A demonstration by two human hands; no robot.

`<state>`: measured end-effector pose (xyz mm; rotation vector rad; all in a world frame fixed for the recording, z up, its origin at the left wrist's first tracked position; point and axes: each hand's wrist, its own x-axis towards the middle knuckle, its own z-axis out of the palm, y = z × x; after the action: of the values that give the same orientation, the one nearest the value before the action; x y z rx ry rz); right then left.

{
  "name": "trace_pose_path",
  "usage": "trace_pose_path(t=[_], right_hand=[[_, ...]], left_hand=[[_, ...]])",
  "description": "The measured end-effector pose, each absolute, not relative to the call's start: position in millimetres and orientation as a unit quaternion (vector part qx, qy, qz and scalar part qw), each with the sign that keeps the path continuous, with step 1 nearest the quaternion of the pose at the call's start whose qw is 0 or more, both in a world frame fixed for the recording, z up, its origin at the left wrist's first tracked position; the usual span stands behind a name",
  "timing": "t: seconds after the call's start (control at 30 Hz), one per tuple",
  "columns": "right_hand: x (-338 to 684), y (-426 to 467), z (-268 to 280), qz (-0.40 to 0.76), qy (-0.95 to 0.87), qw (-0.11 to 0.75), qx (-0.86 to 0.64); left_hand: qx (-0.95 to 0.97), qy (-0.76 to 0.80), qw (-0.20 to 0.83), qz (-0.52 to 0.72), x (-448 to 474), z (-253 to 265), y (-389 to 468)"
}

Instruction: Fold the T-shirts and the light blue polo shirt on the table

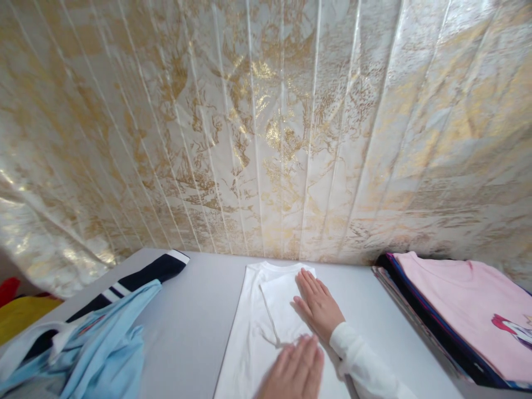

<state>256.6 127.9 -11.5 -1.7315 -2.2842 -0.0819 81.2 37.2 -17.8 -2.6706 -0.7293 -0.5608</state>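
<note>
Hands flat and open on the white shirt [266, 327] mid-table — I'd keep right hand [318, 305] pinning the folded sleeve, left hand [295, 371] smoothing outward so no creases get trapped.

The person's right hand [318, 305] is bare, and a long white sleeve of soft, slightly creased fabric covers that arm down to a snug cuff at the wrist. The left hand [295, 372] is bare too, without rings; its wrist lies outside the view.
</note>
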Motion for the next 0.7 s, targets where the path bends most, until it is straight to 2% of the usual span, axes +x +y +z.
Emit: trace_pose_path(t=[0.17, 0.37, 0.47, 0.57, 0.7], right_hand=[[257.3, 129.0, -13.5, -0.019, -0.796, 0.135, -0.59], [257.0, 128.5, -12.0, -0.007, -0.797, 0.124, -0.592], [259.1, 130.1, -16.8, -0.012, -0.793, 0.149, -0.59], [269.2, 134.9, -24.3, -0.031, -0.787, 0.19, -0.586], [302.3, 144.5, -28.0, -0.049, -0.762, 0.191, -0.618]], left_hand=[[-0.934, -0.34, 0.026, -0.106, 54.1, 28.0, 64.2], [-0.939, -0.336, 0.009, -0.071, 48.5, 23.0, 57.5], [-0.942, -0.322, 0.04, -0.085, 58.8, 18.2, 58.1], [-0.942, -0.271, 0.131, -0.148, 74.3, 8.1, 60.7], [-0.908, -0.234, 0.25, -0.241, 93.0, -16.7, 57.6]])
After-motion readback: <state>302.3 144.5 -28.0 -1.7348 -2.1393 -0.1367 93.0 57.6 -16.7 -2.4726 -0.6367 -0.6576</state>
